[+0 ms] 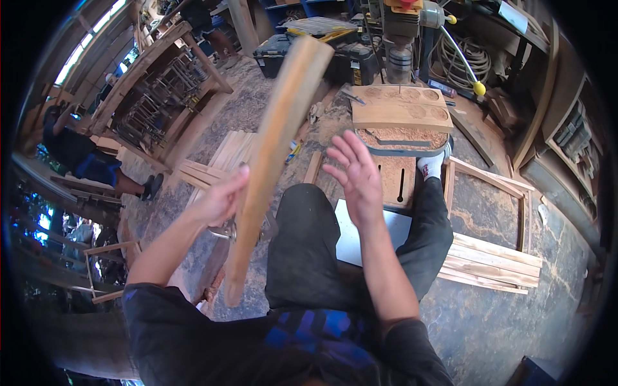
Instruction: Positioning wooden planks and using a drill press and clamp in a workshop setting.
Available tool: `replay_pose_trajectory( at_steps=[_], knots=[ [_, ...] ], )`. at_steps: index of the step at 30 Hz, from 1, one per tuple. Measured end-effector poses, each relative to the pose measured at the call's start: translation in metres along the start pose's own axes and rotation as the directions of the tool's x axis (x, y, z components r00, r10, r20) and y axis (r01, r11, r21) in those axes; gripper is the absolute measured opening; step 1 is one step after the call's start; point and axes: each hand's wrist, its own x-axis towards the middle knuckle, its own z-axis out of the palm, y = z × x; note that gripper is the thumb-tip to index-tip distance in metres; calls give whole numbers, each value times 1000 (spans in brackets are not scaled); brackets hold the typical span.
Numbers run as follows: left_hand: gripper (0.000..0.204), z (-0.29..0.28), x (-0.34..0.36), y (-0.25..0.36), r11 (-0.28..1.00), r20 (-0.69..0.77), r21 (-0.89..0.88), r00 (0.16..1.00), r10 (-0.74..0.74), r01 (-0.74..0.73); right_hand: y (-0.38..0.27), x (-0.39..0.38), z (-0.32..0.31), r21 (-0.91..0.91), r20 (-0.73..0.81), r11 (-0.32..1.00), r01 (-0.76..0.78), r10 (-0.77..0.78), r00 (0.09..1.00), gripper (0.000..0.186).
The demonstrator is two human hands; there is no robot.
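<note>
My left hand [225,196] grips a long, tapered wooden piece [277,141] raised upright at a slant, its lower end beside my left arm. Behind its lower half, a small metal fitting [268,226] shows partly; what it belongs to is hidden. My right hand [354,170] is open, palm turned up and fingers apart, a short way right of the piece. Past it, a wooden board with shallow round recesses [399,106] lies under the drill press [399,58], above a tray of shavings [402,138].
Planks [489,260] and a wooden frame [524,219] lie right of my legs, more planks [228,148] left. Black toolboxes [273,58] stand ahead. Two other people [80,148] [206,26] are at the left and back, near a workbench with clamps [154,96].
</note>
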Motion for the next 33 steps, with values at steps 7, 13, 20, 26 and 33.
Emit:
replay_pose_trajectory(
  at_steps=[7,13,20,26,33],
  knots=[
    [65,-2,7,-53,983,102,145,986,-130,115,-21,15,-10,178,192,983,-34,-1,981,70],
    [57,-1,30,-70,923,79,379,991,-108,70,3,-3,-52,172,41,985,27,-34,999,47],
    [49,39,28,-60,559,-209,798,974,-90,223,21,-28,-84,276,-70,961,33,-14,997,45],
    [48,38,25,-82,487,-183,859,983,0,160,43,-35,-100,236,-82,971,-49,70,994,50],
    [47,29,26,-102,443,-148,886,989,-10,137,42,-39,-110,231,-111,971,-62,90,990,50]
  ],
)
